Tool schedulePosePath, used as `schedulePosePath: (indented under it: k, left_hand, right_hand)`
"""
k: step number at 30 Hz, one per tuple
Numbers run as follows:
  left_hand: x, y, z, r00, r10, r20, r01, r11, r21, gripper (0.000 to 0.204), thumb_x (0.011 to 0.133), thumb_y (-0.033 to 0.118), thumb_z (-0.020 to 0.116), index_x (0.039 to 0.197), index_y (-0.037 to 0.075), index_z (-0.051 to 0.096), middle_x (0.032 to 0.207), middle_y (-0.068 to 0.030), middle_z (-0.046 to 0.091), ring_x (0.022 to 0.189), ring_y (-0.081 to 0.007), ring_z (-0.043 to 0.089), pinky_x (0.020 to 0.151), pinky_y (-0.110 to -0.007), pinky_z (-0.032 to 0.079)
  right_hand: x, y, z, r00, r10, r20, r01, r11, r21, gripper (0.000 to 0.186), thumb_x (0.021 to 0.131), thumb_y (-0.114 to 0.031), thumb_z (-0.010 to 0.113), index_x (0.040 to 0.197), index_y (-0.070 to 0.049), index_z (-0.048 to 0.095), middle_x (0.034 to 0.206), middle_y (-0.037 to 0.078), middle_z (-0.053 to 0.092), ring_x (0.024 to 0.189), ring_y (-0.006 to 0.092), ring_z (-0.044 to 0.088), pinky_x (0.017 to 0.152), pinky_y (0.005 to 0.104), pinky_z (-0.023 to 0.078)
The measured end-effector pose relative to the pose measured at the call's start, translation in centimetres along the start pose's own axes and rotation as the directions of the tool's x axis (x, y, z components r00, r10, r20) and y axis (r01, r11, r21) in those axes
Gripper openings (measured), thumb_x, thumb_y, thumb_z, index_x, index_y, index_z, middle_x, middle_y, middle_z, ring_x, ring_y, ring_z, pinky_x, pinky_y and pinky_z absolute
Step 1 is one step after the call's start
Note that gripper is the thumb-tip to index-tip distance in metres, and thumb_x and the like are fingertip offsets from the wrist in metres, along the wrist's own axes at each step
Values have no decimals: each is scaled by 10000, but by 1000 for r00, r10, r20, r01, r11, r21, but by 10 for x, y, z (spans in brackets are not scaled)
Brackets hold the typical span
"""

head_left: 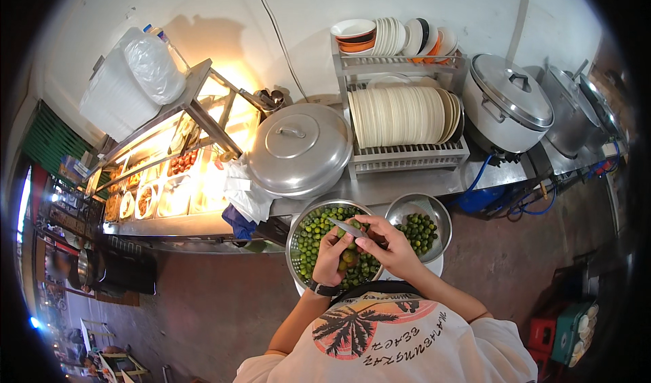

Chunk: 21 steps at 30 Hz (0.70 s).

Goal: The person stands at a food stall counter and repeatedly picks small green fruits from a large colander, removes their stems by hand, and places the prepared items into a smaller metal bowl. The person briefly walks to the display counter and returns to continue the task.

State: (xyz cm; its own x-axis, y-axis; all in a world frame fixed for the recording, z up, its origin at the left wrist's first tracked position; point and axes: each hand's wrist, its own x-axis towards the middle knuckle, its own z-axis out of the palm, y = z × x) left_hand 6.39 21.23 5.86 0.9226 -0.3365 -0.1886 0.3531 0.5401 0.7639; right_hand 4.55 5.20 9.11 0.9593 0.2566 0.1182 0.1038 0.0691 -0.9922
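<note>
Both my hands meet above a large round metal bowl (pixel 290 253) of small green citrus fruits (pixel 310 232). My right hand (pixel 393 247) grips a small knife (pixel 348 228), its blade pointing up and to the left; the handle is hidden in my fingers. Closed just under the blade, my left hand (pixel 328 261) holds a small green citrus fruit (pixel 341 233), mostly covered by fingers and blade. A few browner fruits (pixel 349 257) show between my hands. On the right, a second metal bowl (pixel 444 222) contains darker green fruits (pixel 418 232); whether they are cut, I cannot tell.
Beyond the bowls runs a metal counter (pixel 386 188) with a large lidded pot (pixel 298 149), a dish rack (pixel 407 159) of plates and a rice cooker (pixel 512 98). A lit food display (pixel 180 186) stands left. Crates (pixel 563 332) sit at lower right.
</note>
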Motion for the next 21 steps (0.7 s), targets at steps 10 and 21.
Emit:
schedulePosePath:
  k: [10,21]
  left_hand:
    - [1,-2,-5,1000,20,-1,-20,999,-26,329,886,177,611,1176,39,540,959,-40,616,787,-115,597,605,-221,477]
    - [-1,-4,-6,999,53,3,-53,993,101,229,903,192,630,1064,32,606,810,-6,599,731,-88,556,609,-210,440]
  right_hand:
    - [-2,-1,2,999,36,-19,-35,999,28,418,924,-113,583,1322,-44,472,903,21,569,763,66,520,714,222,432]
    - [-9,25,-2,991,108,-77,-102,992,71,362,935,-138,574,1293,-94,551,860,2,604,646,52,484,518,204,380]
